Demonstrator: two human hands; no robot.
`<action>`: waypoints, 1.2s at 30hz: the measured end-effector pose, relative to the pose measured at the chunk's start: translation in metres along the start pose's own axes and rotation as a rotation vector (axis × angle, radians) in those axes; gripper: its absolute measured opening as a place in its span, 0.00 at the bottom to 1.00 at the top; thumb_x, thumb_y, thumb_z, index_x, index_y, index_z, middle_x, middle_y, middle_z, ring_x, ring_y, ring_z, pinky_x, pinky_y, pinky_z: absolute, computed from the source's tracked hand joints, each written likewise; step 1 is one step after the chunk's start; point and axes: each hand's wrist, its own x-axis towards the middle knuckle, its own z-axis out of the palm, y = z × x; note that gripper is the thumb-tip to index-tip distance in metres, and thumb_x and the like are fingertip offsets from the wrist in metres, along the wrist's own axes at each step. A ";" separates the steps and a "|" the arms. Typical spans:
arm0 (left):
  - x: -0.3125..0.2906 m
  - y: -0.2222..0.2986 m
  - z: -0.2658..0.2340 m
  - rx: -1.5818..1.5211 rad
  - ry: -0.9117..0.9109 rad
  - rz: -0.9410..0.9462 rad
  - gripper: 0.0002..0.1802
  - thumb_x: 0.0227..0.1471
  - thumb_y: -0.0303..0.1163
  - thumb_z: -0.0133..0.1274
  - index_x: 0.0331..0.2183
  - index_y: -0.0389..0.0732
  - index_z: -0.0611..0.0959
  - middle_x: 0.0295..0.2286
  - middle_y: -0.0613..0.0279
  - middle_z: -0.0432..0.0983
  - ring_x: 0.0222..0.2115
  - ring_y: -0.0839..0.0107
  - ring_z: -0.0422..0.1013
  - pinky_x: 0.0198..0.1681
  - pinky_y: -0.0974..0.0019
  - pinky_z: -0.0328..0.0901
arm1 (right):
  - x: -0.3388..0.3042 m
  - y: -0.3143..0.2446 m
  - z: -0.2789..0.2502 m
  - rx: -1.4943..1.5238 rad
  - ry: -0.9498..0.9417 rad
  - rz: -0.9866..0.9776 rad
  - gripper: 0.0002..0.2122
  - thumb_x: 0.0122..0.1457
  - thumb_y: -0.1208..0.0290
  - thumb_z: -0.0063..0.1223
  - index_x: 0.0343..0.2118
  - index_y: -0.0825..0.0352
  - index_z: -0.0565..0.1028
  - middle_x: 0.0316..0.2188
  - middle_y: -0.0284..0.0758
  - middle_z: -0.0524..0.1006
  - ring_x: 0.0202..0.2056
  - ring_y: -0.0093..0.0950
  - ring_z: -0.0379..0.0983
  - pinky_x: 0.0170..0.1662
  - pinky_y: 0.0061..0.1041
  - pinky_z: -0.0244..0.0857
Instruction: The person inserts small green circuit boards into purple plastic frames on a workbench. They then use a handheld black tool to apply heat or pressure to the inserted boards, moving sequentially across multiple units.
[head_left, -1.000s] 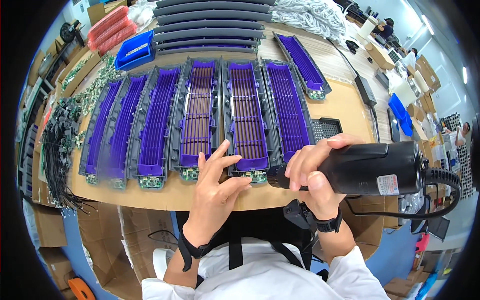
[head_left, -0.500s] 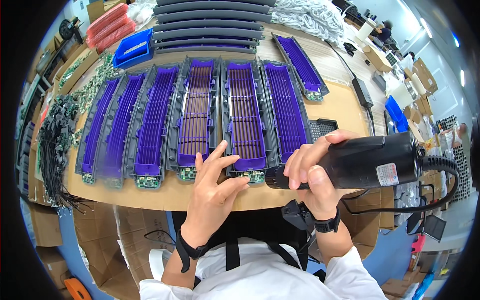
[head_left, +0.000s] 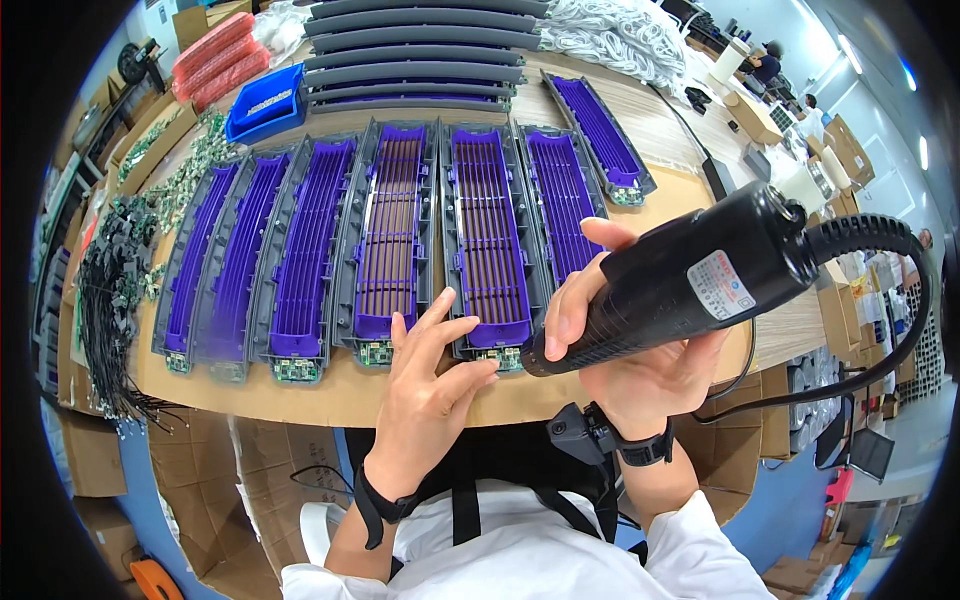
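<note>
Your right hand [head_left: 640, 370] grips the black corded power tool [head_left: 690, 280] while your spread left hand [head_left: 430, 390] steadies the grey-framed purple grille panel [head_left: 488, 240] beside its tip.

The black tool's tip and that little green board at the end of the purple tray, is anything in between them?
Nothing visible blocks it. The black power tool, gripped in the right hand, points its tip right beside the green circuit board. The left hand has its fingertips by the board, on its left side.
</note>
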 end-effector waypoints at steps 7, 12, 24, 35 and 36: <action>0.000 0.002 -0.001 0.025 0.001 -0.013 0.09 0.36 0.24 0.66 0.25 0.48 0.87 0.43 0.61 0.75 0.57 0.52 0.63 0.61 0.38 0.44 | 0.004 -0.020 0.009 -0.192 0.026 0.095 0.51 0.51 0.29 0.44 0.60 0.79 0.57 0.28 0.46 0.75 0.28 0.33 0.74 0.31 0.28 0.67; 0.002 0.002 0.002 0.004 -0.003 -0.018 0.08 0.37 0.24 0.66 0.25 0.48 0.87 0.43 0.61 0.75 0.57 0.51 0.63 0.62 0.38 0.43 | 0.003 -0.018 0.003 -0.168 0.023 0.105 0.53 0.48 0.25 0.41 0.59 0.79 0.58 0.25 0.43 0.74 0.26 0.31 0.71 0.31 0.27 0.64; 0.001 0.002 -0.002 0.006 0.000 0.011 0.08 0.37 0.25 0.66 0.25 0.48 0.87 0.44 0.60 0.75 0.57 0.52 0.63 0.60 0.39 0.46 | 0.000 -0.015 0.015 -0.157 0.078 0.019 0.54 0.47 0.22 0.36 0.52 0.82 0.63 0.18 0.41 0.70 0.18 0.30 0.67 0.23 0.25 0.62; 0.000 0.000 0.001 -0.003 0.020 0.029 0.08 0.37 0.25 0.66 0.25 0.48 0.87 0.44 0.61 0.75 0.57 0.52 0.63 0.60 0.38 0.46 | 0.003 -0.009 0.003 -0.246 0.043 -0.055 0.24 0.48 0.64 0.66 0.39 0.67 0.62 0.20 0.34 0.69 0.18 0.25 0.68 0.22 0.22 0.63; -0.001 0.000 0.000 -0.005 0.012 0.031 0.09 0.37 0.24 0.66 0.26 0.47 0.86 0.44 0.61 0.74 0.57 0.53 0.63 0.60 0.36 0.45 | 0.003 -0.008 0.001 -0.250 0.032 -0.059 0.22 0.48 0.69 0.67 0.38 0.67 0.62 0.20 0.33 0.68 0.18 0.24 0.68 0.22 0.21 0.63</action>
